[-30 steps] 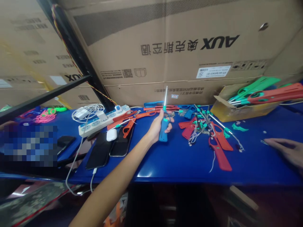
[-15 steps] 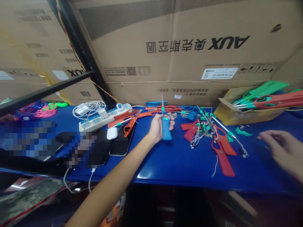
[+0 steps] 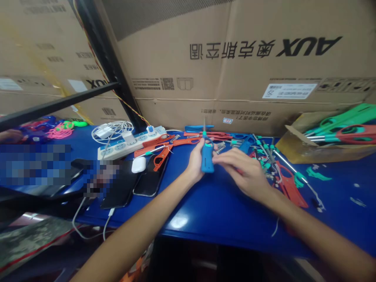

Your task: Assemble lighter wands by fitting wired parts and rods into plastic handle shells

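Note:
A blue long-nosed lighter [image 3: 207, 158] stands roughly upright over the middle of the table, its metal tube pointing up and away. My left hand [image 3: 196, 160] is closed around it from the left and behind. My right hand [image 3: 242, 168] has come up at the handle's right side, thumb and fingertips pinched together against or very near it. Whether something small is between those fingertips, I cannot make out. Partly behind my right hand lie loose lighter parts: a red handle shell [image 3: 290, 184], metal tubes [image 3: 283, 160] with green collars, and thin white wires.
A cardboard box [image 3: 331, 152] at the right holds green and red lighters. Orange-red handle shells [image 3: 183, 141] lie along the back. To the left are a white power strip [image 3: 117, 148], a phone [image 3: 148, 182] and a white earbud case [image 3: 138, 165]. Large cartons [image 3: 229, 78] stand behind.
My right hand has moved left from the table's right side to the blue lighter, its fingers now pinched. My left hand still holds the lighter in about the same place. The view has shifted slightly.

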Demonstrator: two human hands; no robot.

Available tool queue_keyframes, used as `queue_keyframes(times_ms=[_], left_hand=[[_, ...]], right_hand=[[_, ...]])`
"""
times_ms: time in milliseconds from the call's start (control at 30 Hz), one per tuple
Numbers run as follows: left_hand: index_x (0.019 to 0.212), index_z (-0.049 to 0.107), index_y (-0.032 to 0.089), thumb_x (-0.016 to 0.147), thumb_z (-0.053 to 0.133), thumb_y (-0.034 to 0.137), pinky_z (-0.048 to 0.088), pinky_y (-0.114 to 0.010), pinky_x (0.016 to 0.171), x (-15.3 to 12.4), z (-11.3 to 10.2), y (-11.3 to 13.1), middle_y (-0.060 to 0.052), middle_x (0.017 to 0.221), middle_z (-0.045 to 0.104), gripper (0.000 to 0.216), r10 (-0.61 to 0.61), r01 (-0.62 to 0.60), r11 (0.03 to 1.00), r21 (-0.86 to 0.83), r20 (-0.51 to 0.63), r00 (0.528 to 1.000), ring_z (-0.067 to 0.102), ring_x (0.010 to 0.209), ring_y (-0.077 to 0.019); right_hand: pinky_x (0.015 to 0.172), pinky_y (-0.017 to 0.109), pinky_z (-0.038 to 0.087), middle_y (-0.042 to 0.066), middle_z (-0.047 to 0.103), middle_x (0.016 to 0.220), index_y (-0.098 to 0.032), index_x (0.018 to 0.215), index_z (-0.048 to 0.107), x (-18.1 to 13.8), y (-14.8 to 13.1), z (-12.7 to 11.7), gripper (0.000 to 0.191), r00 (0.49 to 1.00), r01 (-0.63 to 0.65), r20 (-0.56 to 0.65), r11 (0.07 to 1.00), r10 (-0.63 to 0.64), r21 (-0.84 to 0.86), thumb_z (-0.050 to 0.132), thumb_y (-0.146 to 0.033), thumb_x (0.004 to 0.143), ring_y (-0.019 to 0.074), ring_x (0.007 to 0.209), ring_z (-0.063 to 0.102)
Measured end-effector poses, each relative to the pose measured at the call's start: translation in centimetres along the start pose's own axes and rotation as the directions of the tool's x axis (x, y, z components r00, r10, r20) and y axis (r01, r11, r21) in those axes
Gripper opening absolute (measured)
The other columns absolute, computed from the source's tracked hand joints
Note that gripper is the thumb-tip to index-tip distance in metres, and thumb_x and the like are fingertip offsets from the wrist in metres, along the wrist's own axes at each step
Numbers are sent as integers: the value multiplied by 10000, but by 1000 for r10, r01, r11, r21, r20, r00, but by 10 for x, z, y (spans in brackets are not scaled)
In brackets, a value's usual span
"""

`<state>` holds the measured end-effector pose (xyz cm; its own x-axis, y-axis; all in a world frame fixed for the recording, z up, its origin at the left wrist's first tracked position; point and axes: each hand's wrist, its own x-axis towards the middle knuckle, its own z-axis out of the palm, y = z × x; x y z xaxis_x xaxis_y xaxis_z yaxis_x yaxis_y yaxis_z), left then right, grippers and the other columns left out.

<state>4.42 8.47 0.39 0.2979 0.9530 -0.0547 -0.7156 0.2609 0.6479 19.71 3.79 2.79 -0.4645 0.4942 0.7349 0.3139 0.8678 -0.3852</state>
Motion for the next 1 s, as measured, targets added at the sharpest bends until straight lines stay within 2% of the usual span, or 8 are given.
queue_keyframes(times_ms=[100,333,467,567,733,833,1000], left_hand=[[986,537,166,1009,440,412,384,-190,414,2,-1,-5,11,681,570,265,0,0,1000,-20,9,1000,500,431,-100],[1007,557,149,1000,466,391,426,-186,503,1,1,-13,1,686,568,258,3,-3,1000,-23,-9,1000,524,502,-103],[977,568,138,993,488,384,438,-180,539,-1,3,-14,-6,683,571,259,6,-8,999,-42,-31,999,547,541,-105],[981,560,144,997,484,393,444,-185,544,-1,3,-15,1,679,569,261,6,-7,998,-55,-20,1000,545,534,-103],[954,558,158,969,534,453,437,-192,511,-3,5,-14,19,665,554,296,25,-26,997,-71,-21,999,523,492,-95],[936,559,167,976,519,449,411,-186,469,-6,8,-10,24,656,547,288,35,-39,995,-89,-50,998,474,443,-80],[876,539,170,1010,456,423,417,-171,495,-8,12,-3,9,694,585,298,55,-71,991,-115,-135,989,512,485,-76]], right_hand=[[813,359,528,56,736,987,-197,1111,702,-12,-6,8,234,1000,-15,-2,999,15,39,573,-88,950,188,916,642],[854,336,520,27,736,949,-212,1019,723,-12,-3,12,157,975,-216,-13,965,220,148,607,-131,949,166,930,646],[928,372,490,27,729,991,-221,959,744,-12,-5,13,116,978,-209,8,966,210,153,660,-153,920,177,985,641],[912,379,486,34,700,1016,-225,974,750,-13,-7,14,123,975,-221,47,968,217,116,657,-162,922,182,993,631],[904,386,505,37,690,1012,-223,986,746,-15,-9,15,117,972,-236,44,966,233,101,660,-176,922,187,985,635],[909,391,535,67,676,1064,-204,1016,745,-17,-8,16,129,980,-201,19,978,200,52,661,-182,921,199,1030,635],[983,437,556,165,648,1263,-140,1211,686,-20,-4,19,295,999,21,48,987,-13,-162,651,-140,918,244,1176,621]])
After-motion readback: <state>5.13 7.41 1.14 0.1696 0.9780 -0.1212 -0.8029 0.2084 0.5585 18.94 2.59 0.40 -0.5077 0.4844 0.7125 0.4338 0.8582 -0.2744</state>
